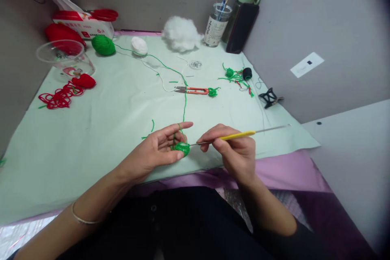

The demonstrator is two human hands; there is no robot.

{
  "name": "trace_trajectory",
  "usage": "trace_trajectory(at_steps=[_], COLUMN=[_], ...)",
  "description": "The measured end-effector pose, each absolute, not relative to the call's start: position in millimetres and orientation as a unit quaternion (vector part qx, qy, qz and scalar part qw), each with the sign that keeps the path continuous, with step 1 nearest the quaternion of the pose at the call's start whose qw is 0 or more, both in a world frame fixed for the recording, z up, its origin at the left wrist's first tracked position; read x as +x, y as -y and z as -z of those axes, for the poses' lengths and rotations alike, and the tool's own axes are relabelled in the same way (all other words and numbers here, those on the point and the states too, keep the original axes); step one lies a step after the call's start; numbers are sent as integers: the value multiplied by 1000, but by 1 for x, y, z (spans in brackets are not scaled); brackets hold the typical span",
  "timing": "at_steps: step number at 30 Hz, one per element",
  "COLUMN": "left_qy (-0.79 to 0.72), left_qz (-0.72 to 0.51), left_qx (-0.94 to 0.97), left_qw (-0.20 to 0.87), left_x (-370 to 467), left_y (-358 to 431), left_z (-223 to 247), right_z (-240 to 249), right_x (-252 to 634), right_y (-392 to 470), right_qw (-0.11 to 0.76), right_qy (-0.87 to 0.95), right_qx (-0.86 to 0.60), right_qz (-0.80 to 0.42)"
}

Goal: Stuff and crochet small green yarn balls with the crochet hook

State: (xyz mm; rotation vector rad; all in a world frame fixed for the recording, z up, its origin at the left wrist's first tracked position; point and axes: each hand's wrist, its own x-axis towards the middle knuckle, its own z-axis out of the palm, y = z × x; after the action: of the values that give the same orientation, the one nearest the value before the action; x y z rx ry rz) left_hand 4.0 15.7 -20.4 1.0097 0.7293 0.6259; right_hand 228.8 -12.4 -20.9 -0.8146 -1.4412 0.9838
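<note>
Pale green cloth covers the tabletop (pixel 115 118). At its near side, my left fingers (pixel 179 155) pinch a small, rounded green crochet piece (pixel 182 150); my right fingers (pixel 217 140) grip a slim, yellow-handled metal hook (pixel 237 135).

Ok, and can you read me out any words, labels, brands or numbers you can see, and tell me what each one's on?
I can't quote any of it reliably.
Tissue box: red lettering, too blurred to read.
Pen jar: dark print on a pale label, too blurred.
White wall sticker: faint marks and a dark square, too small.
Clear cup: a printed picture, no legible words.
</note>
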Motion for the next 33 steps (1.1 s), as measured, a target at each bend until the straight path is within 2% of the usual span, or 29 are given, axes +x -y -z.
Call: trace_trajectory(at_steps=[5,7,9,11,14,16,22,25,33], left_qy=[-324,-346,-377,-401,-404,-386,-342,-334,-323], left_qz=[-276,-295,-329,-358,-373,-369,-353,-362,-314], left_qx=[494,493,478,448,390,356,347,354,418], left_qw=[758,742,722,714,739,767,799,795,789], left_x=[3,8,16,24,32,33,25,20,9], left_y=[-15,-12,-7,-1,6,7,-1,-6,-11], left_z=[21,20,20,20,20,20,18,17,17], right_z=[24,27,32,39,47,50,39,35,29], right_x=[226,219,210,204,199,199,205,212,224], right_y=[7,9,16,24,32,32,21,18,11], right_qw=[565,569,590,594,541,537,595,619,619], right_qy=[470,446,493,601,725,734,661,626,488], right_qx=[-338,-346,-375,-422,-424,-415,-395,-373,-343], right_qz=[-587,-599,-518,-330,-53,-9,-230,-294,-512])
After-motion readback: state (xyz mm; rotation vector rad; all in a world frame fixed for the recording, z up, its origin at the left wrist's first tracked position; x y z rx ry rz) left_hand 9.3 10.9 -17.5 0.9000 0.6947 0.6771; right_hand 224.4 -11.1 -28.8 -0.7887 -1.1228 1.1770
